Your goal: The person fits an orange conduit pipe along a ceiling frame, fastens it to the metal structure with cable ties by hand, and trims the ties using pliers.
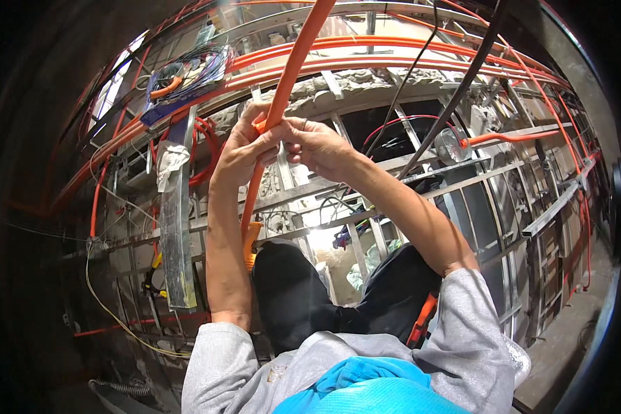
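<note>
An orange flexible conduit (299, 61) runs from the top of the view down at a slant through my two hands. My left hand (247, 148) is closed round it, with the thumb lying across its front. My right hand (319, 146) meets it from the other side, its fingers curled and pressed against the conduit beside my left thumb. A small orange piece (260, 127) shows between the left fingers; what it is I cannot make out. Below my hands the conduit passes down beside my left forearm, near an orange-yellow object (252, 240) by my knee.
Several orange conduits (393, 43) cross behind, over metal framing (303, 191). A blue box of loose wires (179, 77) sits at upper left, a pale cloth (172, 165) beneath it. A dark cable (460, 93) hangs at right. A red-and-black tool (422, 319) lies by my right hip.
</note>
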The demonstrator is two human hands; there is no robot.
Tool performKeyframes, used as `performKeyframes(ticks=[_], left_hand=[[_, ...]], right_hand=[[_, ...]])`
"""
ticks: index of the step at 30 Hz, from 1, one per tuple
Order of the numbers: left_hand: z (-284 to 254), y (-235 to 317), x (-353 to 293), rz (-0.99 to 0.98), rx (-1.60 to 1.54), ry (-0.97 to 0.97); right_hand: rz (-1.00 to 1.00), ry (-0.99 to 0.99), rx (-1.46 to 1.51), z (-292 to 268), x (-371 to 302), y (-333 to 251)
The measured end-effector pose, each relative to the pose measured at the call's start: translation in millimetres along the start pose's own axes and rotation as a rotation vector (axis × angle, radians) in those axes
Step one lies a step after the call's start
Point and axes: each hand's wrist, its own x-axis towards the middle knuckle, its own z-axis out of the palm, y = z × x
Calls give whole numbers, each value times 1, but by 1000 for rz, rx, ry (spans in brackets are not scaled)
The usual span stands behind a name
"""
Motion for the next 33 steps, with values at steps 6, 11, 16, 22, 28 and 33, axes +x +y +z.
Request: performKeyframes(ticks=[6, 11, 16, 22, 28, 33], left_hand=[[-1, -11, -7, -13, 33, 33], [-3, -18, -13, -26, 79, 52], [-2, -19, -13, 31, 17, -29], [-6, -20, -19, 51, 41, 30], [-18, -12, -36, 109, 141, 174], [-16, -16, -62, 105, 209, 294]], right_hand=[[19, -28, 33, -15, 7, 18], [-56, 39, -67, -13, 6, 33], [-231, 9, -136, -9, 2, 37], [-217, 63, -108, -8, 0, 34], [-246, 127, -118, -11, -7, 8], [-561, 150, -112, -18, -14, -45]])
